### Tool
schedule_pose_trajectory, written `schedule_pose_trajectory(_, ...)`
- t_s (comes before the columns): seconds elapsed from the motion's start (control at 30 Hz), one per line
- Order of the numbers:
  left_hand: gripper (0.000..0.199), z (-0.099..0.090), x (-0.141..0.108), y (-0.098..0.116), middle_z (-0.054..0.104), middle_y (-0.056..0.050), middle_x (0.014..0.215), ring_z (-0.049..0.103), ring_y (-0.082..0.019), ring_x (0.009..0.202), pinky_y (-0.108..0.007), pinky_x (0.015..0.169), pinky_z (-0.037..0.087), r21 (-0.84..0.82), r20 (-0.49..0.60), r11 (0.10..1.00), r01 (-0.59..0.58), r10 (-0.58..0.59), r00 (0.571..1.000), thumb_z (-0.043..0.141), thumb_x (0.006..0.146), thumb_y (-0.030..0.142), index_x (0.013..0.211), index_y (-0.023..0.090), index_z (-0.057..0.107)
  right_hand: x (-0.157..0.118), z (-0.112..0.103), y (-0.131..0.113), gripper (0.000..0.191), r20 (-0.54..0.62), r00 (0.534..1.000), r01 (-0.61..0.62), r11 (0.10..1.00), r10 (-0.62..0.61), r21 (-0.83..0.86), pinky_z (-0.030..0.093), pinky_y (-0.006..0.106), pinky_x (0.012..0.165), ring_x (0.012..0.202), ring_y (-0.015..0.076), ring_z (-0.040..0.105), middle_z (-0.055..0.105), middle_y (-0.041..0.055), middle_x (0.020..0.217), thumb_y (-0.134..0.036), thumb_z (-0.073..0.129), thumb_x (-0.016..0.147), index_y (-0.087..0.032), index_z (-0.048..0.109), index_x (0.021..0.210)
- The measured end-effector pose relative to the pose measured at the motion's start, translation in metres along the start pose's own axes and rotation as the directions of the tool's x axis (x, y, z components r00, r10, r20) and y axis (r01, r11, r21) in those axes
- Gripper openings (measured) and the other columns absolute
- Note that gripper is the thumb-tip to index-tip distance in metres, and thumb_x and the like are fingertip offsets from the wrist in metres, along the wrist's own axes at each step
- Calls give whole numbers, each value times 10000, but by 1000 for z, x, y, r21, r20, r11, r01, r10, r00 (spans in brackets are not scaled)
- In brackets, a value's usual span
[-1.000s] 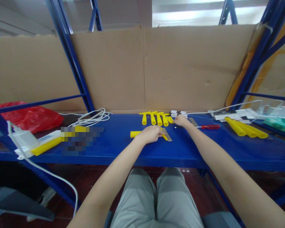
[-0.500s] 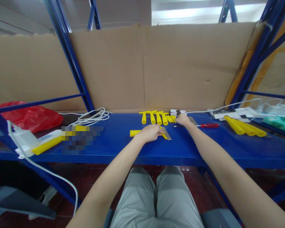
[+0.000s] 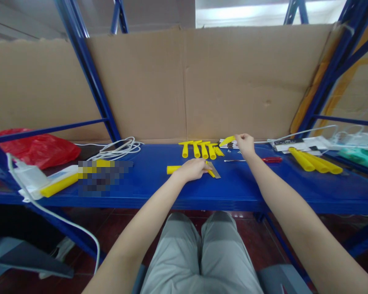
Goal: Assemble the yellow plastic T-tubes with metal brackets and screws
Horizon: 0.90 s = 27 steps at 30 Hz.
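My left hand [image 3: 198, 169] is closed around a scraper with a yellow tubular handle [image 3: 172, 169] and a flat metal blade [image 3: 214, 170], low over the blue tabletop. Between the fingertips of my right hand [image 3: 245, 143] is a flat yellow plastic piece [image 3: 227, 141], raised at the back of the table. Just left of it lie a few more yellow pieces [image 3: 218, 152]. Several yellow T-shaped handles [image 3: 196, 151] stand in a row behind my left hand. A red-handled screwdriver [image 3: 271, 160] lies partly behind my right wrist.
Black-and-white packets [image 3: 231, 145] lie under the raised piece. Yellow tubes [image 3: 315, 162] rest at the right near a white cable. Leftward are coiled white cable [image 3: 119, 149], a power strip [image 3: 63, 175] and a red bag [image 3: 39, 149]. A cardboard wall [image 3: 227, 81] closes off the back.
My right hand has lifted the yellow plastic piece off the small pile, moving up and slightly right. The left hand keeps its hold on the scraper and has hardly moved.
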<state>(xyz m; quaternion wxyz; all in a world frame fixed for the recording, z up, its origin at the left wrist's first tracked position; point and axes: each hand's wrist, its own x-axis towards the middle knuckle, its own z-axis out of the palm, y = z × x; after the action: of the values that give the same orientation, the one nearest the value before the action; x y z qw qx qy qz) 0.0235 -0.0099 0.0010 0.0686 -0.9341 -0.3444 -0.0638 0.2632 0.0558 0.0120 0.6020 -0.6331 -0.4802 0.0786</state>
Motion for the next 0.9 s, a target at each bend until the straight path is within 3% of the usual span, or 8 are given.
schedule_pose_trajectory(0.1,336,-1,-1,0,683,-80,1090,632,-229,987,-301,818,478,2,-12,1000,-4,4,1000,502,908,212,1192,256,677,-5,-1,-10,184,74,993,-109,973,95,205,407,220,463,462,119,511,494,-39,481,-232,515,873,-199,473,697)
schedule_pose_trajectory(0.17,332,-1,-1,0,685,-75,1083,632,-227,983,-298,811,478,3,-19,1000,-5,6,1000,508,905,214,1186,260,680,-10,-1,-15,210,129,984,-154,957,125,245,370,201,418,410,102,464,458,-54,443,-214,502,897,-205,447,695)
schedule_pose_trajectory(0.47,315,2,1,-2,695,-85,1048,644,-218,932,-291,772,481,10,-33,1000,-5,5,999,510,906,228,1162,243,693,-24,-1,-23,249,357,916,-233,968,185,97,265,169,353,319,44,313,401,-70,407,-147,466,924,-165,486,677)
schedule_pose_trajectory(0.53,313,3,1,-2,697,-84,1048,646,-214,930,-287,770,485,9,-42,1000,-17,17,999,509,905,224,1155,239,696,-26,-1,-22,238,485,857,-226,973,174,49,273,168,366,330,43,321,402,-68,406,-115,489,901,-158,498,667)
schedule_pose_trajectory(0.63,308,3,1,-3,703,-81,1034,649,-212,940,-283,772,492,19,-48,999,-34,35,998,512,901,222,1146,236,699,-30,-2,-20,214,697,706,-198,980,123,29,291,168,391,355,48,349,422,-59,413,-94,523,865,-155,511,660)
schedule_pose_trajectory(0.7,317,2,0,-3,705,-74,1040,650,-213,961,-286,793,496,29,-53,999,-36,37,998,513,901,227,1168,241,684,-34,-1,-21,170,769,630,-168,986,105,3,291,168,396,369,52,366,447,-50,424,-93,539,849,-148,538,688)
schedule_pose_trajectory(0.73,327,2,0,-2,704,-71,1054,650,-214,979,-290,810,496,32,-55,999,-33,35,998,512,903,230,1188,244,671,-36,-1,-23,150,781,616,-148,989,107,-19,288,168,394,371,53,369,454,-48,426,-90,539,845,-144,554,706)
schedule_pose_trajectory(0.9,386,2,0,0,688,-91,1150,638,-236,1067,-318,876,490,19,-44,999,37,-36,998,544,893,241,1275,221,596,-46,5,-30,118,728,677,-47,994,108,-103,301,169,376,363,55,384,455,-55,417,-66,550,823,-139,573,733)
